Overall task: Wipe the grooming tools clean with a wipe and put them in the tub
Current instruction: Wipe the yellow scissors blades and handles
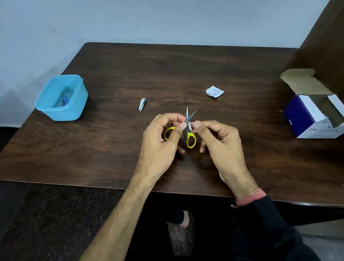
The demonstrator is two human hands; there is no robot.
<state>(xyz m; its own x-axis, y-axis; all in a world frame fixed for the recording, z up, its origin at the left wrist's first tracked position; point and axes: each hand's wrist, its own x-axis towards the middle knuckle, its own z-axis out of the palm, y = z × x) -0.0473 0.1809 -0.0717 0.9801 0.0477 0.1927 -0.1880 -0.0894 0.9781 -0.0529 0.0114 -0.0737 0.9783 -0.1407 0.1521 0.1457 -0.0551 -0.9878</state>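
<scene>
1. Head view: the left hand (162, 137) grips the scissors (189, 129) near the pivot, thumb pressed by the blades. They are held over the middle of the table (107, 145), with the points aimed away from the person.
2. The right hand (218, 142) pinches a small white wipe (190, 128) against a blade just above the yellow handles.
3. The risk I see: the blades stand slightly apart and the points are bare, so a fingertip sliding along the edge could get nicked. The wipe is tiny and could slip out of the pinch.
4. The scissors are small, with grey metal blades and yellow loop handles. One loop is partly hidden behind the left hand.
5. The nail clipper (142, 104) lies untouched on the table, left of the hands, so it likely needs wiping too.
6. The blue tub (62, 98) sits at the far left, well apart, with something small and blue inside.
7. A torn wipe packet (214, 91) lies beyond the hands, and an open box (318, 114) stands at the right edge.
</scene>
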